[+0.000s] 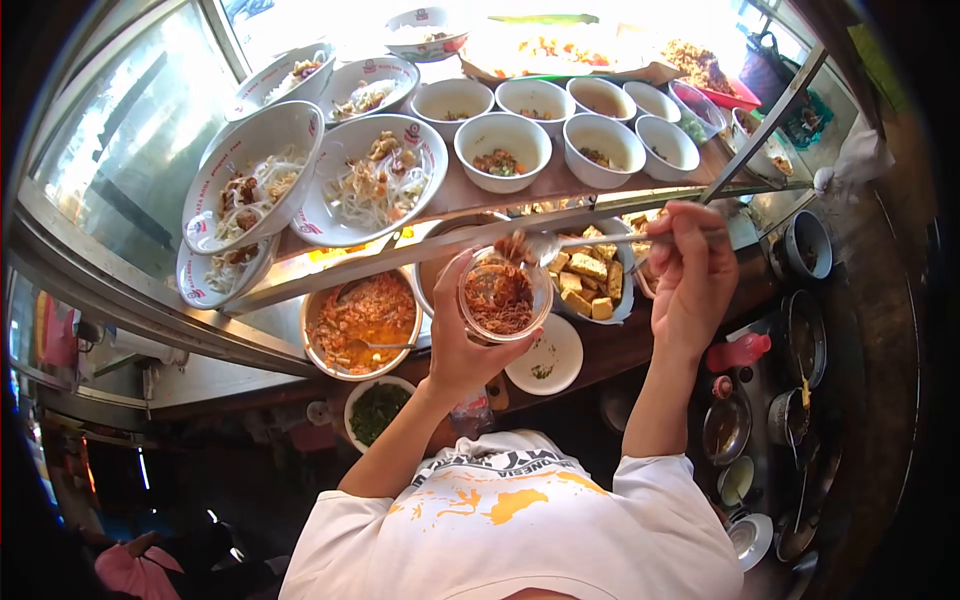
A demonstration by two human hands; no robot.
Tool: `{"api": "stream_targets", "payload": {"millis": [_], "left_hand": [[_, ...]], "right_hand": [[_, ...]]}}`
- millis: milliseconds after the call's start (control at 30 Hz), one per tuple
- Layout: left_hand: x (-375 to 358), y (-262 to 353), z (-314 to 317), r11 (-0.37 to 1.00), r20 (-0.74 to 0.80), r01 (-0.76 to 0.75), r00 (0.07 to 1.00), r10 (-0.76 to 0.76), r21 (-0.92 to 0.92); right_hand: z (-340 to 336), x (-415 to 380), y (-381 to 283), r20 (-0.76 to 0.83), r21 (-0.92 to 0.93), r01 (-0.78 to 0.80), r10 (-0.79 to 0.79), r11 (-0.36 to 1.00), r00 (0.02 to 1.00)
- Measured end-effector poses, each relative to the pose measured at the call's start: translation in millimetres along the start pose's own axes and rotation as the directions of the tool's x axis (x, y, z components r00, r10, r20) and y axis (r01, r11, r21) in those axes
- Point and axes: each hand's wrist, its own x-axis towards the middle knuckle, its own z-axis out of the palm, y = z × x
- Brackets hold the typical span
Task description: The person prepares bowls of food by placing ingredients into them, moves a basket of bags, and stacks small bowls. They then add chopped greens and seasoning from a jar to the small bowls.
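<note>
My left hand (462,358) is wrapped round a clear jar (546,298), tilted so its mouth faces me. Brown crispy shreds, which look like fried shallots (497,298), lie inside. In my right hand (694,268) the handle of a metal spoon (605,240) is pinched. The spoon's bowl is at the jar's upper rim, with a blurred clump of the same shreds beside it. Behind the jar is a bowl of fried tofu pieces (592,272). Below it, a white plate (565,375) carries a little chopped green.
Noodle bowls (420,212) and several smaller bowls with seasoning (503,170) stand on the upper shelf, behind a metal rail (395,255). An orange-red dish (362,322) and chopped greens (380,412) are left. Pans (803,335) and a pink bottle (738,352) are right.
</note>
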Motion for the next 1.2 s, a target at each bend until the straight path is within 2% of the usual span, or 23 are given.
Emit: {"api": "stream_targets", "payload": {"millis": [33, 133, 167, 267, 367, 467, 500, 600, 667, 700, 733, 767, 800, 867, 900, 933, 1000, 1067, 1100, 1167, 1200], "left_hand": [[-0.9, -1.4, -0.1, 1.0, -0.003, 0.009, 1.0, -0.009, -0.014], [-2.1, -0.4, -3.6, 1.0, -0.007, 0.026, 1.0, -0.026, -0.003], [-3.5, -0.7, -4.4, 0.999, -0.006, 0.034, 0.999, -0.034, -0.008], [-9.1, -4.2, -6.8, 0.998, -0.003, 0.055, 0.998, -0.055, -0.019], [-16.3, -6.6, -9.2, 0.996, -0.009, 0.075, 0.997, -0.075, -0.047], [-24.3, -6.5, -13.5, 0.994, -0.018, 0.102, 0.994, -0.103, -0.046], [-26.0, -5.2, -14.8, 0.993, -0.018, 0.108, 0.994, -0.109, -0.049], [-32.3, -5.2, -18.1, 0.991, -0.015, 0.119, 0.993, -0.12, -0.054], [-37.6, -5.3, -18.7, 0.991, -0.011, 0.116, 0.993, -0.117, -0.072], [-39.1, -6.0, -17.4, 0.99, -0.008, 0.11, 0.994, -0.111, -0.089], [-42.4, -7.0, -16.3, 0.988, -0.001, 0.11, 0.994, -0.11, -0.108], [-46.7, -6.4, -15.7, 0.992, 0.0, 0.11, 0.994, -0.111, -0.063], [-50.8, -8.1, -14.3, 0.993, 0.014, 0.104, 0.994, -0.104, -0.047], [-62.5, -12.3, -6.8, 0.986, 0.041, 0.141, 0.99, -0.138, -0.09], [-68.5, -14.6, -4.0, 0.982, 0.069, 0.162, 0.985, -0.156, -0.095], [-73.7, -16.7, 0.0, 0.983, 0.106, 0.163, 0.982, -0.153, -0.088], [-83.7, -20.0, 7.1, 0.985, 0.184, 0.155, 0.973, -0.14, -0.074], [-94.9, -20.8, 19.1, 0.985, 0.227, 0.159, 0.963, -0.141, -0.062], [-104.0, -25.2, 25.1, 0.984, 0.249, 0.171, 0.956, -0.153, -0.053], [-121.0, -34.9, 39.0, 0.982, 0.283, 0.187, 0.944, -0.168, -0.04], [-127.6, -37.3, 44.0, 0.989, 0.308, 0.145, 0.942, -0.134, -0.014]], "right_hand": [[0.5, 10.8, -1.6, 0.055, 0.019, 0.05, -0.051, 0.999, 0.997], [23.6, 41.4, -5.5, -0.006, -0.057, 0.161, -0.162, 0.985, 0.987], [29.8, 51.7, -5.4, 0.01, -0.134, 0.184, -0.184, 0.974, 0.983], [54.5, 80.9, 10.5, 0.137, -0.101, 0.318, -0.303, 0.943, 0.943], [80.6, 99.0, 38.8, 0.279, -0.147, 0.364, -0.314, 0.92, 0.907], [96.2, 96.7, 53.2, 0.517, -0.452, 0.431, -0.164, 0.781, 0.84], [98.5, 95.2, 58.7, 0.552, -0.412, 0.49, -0.217, 0.768, 0.805], [90.1, 82.3, 38.5, 0.508, -0.389, 0.559, -0.337, 0.732, 0.793], [70.9, 63.6, 13.5, 0.408, -0.377, 0.577, -0.429, 0.725, 0.806], [58.3, 49.0, -2.8, 0.375, -0.285, 0.592, -0.48, 0.754, 0.793], [55.5, 29.5, -18.7, 0.215, -0.222, 0.567, -0.528, 0.793, 0.822], [42.2, 5.8, -32.8, 0.161, -0.341, 0.578, -0.56, 0.741, 0.813], [27.5, -20.0, -38.0, 0.205, -0.304, 0.483, -0.439, 0.821, 0.875], [2.3, -59.0, -44.9, 0.295, -0.23, 0.272, -0.2, 0.934, 0.934], [-2.7, -74.7, -39.3, 0.298, -0.345, 0.147, -0.04, 0.927, 0.954], [-6.2, -90.0, -28.1, 0.282, -0.451, 0.024, 0.117, 0.892, 0.952], [-24.6, -111.2, 9.5, 0.279, -0.484, -0.139, 0.303, 0.864, 0.911], [-40.5, -126.7, 36.6, 0.324, -0.656, 0.052, 0.219, 0.753, 0.92], [-46.7, -132.2, 34.8, 0.32, -0.75, 0.062, 0.279, 0.659, 0.905], [-68.9, -150.1, 48.3, 0.209, -0.766, -0.162, 0.479, 0.623, 0.853], [-77.8, -159.0, 55.3, 0.159, -0.761, -0.271, 0.575, 0.589, 0.803]]}}
